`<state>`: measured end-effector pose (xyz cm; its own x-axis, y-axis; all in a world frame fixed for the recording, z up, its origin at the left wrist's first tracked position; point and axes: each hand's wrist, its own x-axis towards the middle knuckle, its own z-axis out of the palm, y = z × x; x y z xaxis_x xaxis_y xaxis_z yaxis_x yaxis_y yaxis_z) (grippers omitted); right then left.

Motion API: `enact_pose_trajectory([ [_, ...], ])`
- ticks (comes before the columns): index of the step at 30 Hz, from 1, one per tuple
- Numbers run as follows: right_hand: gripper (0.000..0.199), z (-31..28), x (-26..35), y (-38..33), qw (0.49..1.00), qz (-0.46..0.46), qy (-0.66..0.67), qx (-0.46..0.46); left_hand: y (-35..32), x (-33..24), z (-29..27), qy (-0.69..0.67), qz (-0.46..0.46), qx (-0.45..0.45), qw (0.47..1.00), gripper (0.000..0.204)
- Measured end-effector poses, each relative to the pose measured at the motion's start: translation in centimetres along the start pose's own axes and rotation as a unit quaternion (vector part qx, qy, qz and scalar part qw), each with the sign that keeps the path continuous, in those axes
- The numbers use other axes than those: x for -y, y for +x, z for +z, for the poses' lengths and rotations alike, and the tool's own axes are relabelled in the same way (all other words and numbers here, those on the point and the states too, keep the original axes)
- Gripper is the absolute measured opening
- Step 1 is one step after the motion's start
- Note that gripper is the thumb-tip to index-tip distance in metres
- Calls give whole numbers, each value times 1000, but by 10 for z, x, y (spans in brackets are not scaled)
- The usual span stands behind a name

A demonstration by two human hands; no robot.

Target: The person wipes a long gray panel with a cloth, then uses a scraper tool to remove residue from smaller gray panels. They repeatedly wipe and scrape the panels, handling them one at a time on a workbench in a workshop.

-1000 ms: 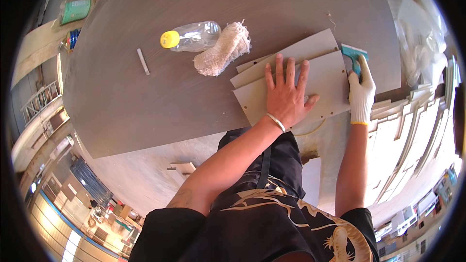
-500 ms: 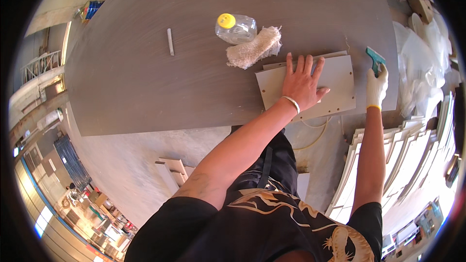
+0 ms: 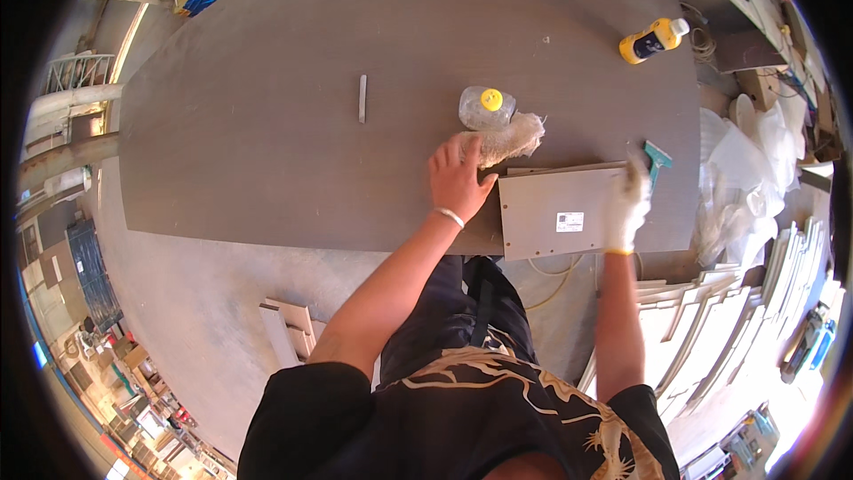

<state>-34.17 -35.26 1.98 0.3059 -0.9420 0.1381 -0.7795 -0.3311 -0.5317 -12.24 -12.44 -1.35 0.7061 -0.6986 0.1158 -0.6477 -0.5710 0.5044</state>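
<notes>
My left hand (image 3: 457, 181) reaches over the left end of a rolled, off-white fuzzy rag (image 3: 511, 139). Its fingers are spread and touch the cloth, with the thumb apart. Just behind the rag lies a clear plastic bottle with a yellow cap (image 3: 490, 105). A small stack of grey panels (image 3: 538, 213) lies at the table's front edge, a white label on the top one. My right hand (image 3: 627, 212), in a white knit glove, is over the stack's right end; its fingers are smeared by motion. Beside it is a teal scraper (image 3: 657, 156), apparently on the tabletop.
On the large brown-grey table (image 3: 267, 160) lies a short pale stick (image 3: 362, 99). A yellow bottle with a dark label (image 3: 653, 41) is at the far right. Clear plastic sheeting (image 3: 742, 187) heaps beyond the right edge. Pale boards (image 3: 702, 329) lean in rows below it.
My left hand has left the panels and moved left to the rag. My right hand has come inward from the scraper, over the panels. The panel's label now shows, and the whole view has shifted.
</notes>
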Motion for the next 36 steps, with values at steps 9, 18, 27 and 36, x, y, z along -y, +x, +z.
enact_pose_trajectory([
  [9,49,-77,154,-131,890,50,369,263,21,-2,-125,-482,-254,219,810,27],
  [18,94,-164,193,-155,915,-290,256,112,-25,-89,-226,-582,-181,135,781,44],
  [27,71,-150,134,-152,355,275,805,388,-83,-175,-254,-385,20,200,901,53],
  [36,64,-149,80,-159,384,194,836,342,-104,-141,-267,-413,-19,47,909,26],
])
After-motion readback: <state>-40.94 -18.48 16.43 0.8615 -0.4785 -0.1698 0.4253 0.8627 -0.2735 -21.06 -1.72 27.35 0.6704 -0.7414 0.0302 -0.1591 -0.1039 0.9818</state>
